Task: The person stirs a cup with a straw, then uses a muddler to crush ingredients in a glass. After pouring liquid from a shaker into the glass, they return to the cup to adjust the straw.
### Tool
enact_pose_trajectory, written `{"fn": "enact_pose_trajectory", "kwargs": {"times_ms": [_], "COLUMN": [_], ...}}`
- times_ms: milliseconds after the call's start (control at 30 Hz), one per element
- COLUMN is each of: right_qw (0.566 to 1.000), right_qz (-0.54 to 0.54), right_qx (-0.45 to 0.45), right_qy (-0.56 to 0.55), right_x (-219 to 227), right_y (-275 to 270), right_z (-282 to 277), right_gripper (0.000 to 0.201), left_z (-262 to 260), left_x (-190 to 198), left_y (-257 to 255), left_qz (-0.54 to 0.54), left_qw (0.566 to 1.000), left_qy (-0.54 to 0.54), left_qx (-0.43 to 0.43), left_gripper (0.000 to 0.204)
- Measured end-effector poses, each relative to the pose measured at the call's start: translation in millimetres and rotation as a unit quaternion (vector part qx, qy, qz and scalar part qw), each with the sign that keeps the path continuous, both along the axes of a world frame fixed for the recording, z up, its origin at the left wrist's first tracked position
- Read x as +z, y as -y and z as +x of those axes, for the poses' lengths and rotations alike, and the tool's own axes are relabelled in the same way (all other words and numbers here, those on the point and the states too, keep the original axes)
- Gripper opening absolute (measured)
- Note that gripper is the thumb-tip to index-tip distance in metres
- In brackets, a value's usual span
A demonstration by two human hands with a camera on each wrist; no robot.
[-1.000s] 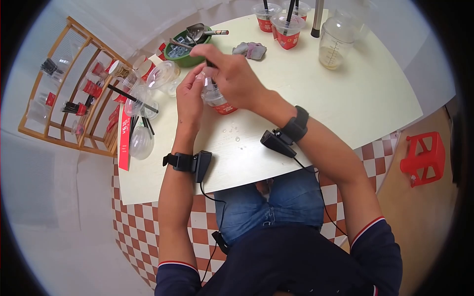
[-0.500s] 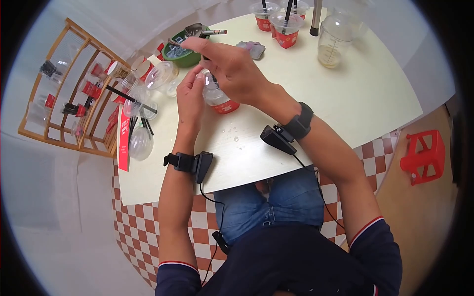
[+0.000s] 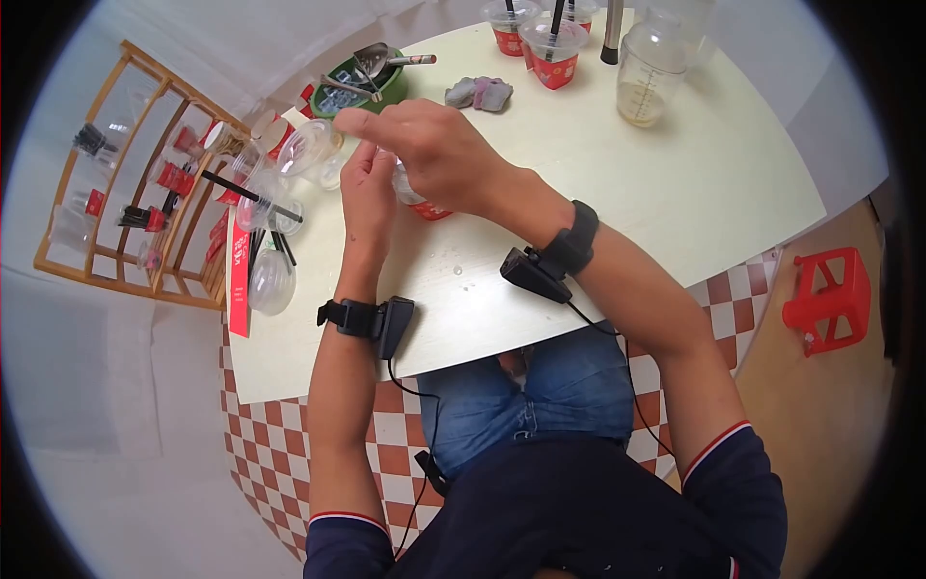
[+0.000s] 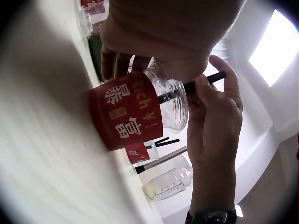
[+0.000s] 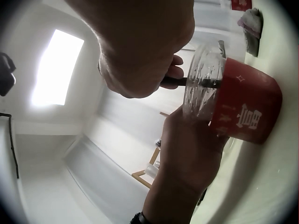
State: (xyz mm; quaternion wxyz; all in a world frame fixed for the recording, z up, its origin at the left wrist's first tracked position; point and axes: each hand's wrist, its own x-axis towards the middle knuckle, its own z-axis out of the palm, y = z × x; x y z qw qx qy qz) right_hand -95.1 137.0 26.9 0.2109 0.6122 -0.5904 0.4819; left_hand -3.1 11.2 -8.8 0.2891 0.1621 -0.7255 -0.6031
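A clear plastic cup with a red sleeve (image 4: pixel 126 111) stands on the table in front of the person, partly hidden by the hands in the head view. My left hand (image 3: pixel 368 198) holds it around the side, fingers wrapped behind the sleeve and up by the lid. A black straw (image 5: pixel 175 81) runs through the cup's clear lid (image 4: pixel 175 105) into the cup. Above the lid, my right hand (image 3: pixel 439 154) grips the straw's upper part, as the left wrist view shows with its thumb and fingers around the straw.
Behind the hands sits a green bowl (image 3: pixel 394 92) with ice, tongs and a scoop. A grey cloth (image 3: pixel 479 94) lies right of it. Several cups with straws (image 3: pixel 552 66) and a measuring shaker (image 3: pixel 648 82) stand at the back. Clear lids (image 3: pixel 272 283) and loose straws lie left, beside a wooden rack (image 3: pixel 145 193).
My right hand has shifted left and lower over the cup, uncovering more of the green bowl's tools. My left hand stays at the cup, and the head view has shifted slightly.
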Motion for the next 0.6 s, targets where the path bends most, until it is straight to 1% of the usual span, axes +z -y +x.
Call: {"fn": "enact_pose_trajectory", "kwargs": {"times_ms": [33,67,133,167,233,267,333,367,433,467,533,600], "right_qw": [0.999,0.998,0.992,0.983,0.981,0.979,0.995,0.998,0.999,0.997,0.996,0.977], "right_qz": [0.032,0.064,0.037,0.023,-0.034,-0.062,-0.058,-0.056,0.028,0.070,0.011,-0.019], "right_qx": [-0.010,-0.019,0.023,0.044,0.043,0.042,0.028,0.022,-0.021,-0.041,-0.003,0.026], "right_qy": [0.003,0.005,0.118,0.174,0.186,0.192,0.079,0.022,0.008,-0.001,0.089,0.208], "right_x": [1,3,8,10,4,1,-3,-3,1,4,4,3], "right_y": [2,4,4,4,5,4,2,1,0,0,7,8], "right_z": [1,2,-3,-5,-4,-4,-3,-2,5,7,-3,-12], "right_gripper": [0.049,0.049,0.051,0.051,0.052,0.052,0.050,0.049,0.049,0.049,0.049,0.048], "left_z": [1,0,-1,0,0,-1,-1,0,3,0,-4,2], "left_x": [3,2,0,1,3,2,1,2,7,4,0,6], "left_y": [-3,-3,-2,-2,-3,-1,1,-1,-6,-5,-5,-5], "left_qz": [0.010,-0.008,-0.043,-0.040,-0.034,-0.027,-0.011,-0.007,0.000,-0.015,-0.047,-0.043], "left_qw": [1.000,1.000,0.998,0.999,0.999,0.999,0.999,1.000,1.000,1.000,0.997,0.999], "left_qy": [0.011,-0.006,-0.039,-0.031,-0.014,-0.022,-0.036,-0.015,0.024,-0.002,-0.053,-0.015], "left_qx": [0.003,-0.001,-0.012,-0.005,0.007,-0.002,-0.019,-0.013,0.000,0.000,0.001,-0.006], "left_gripper": [0.036,0.036,0.036,0.036,0.038,0.038,0.037,0.038,0.038,0.037,0.037,0.036]}}
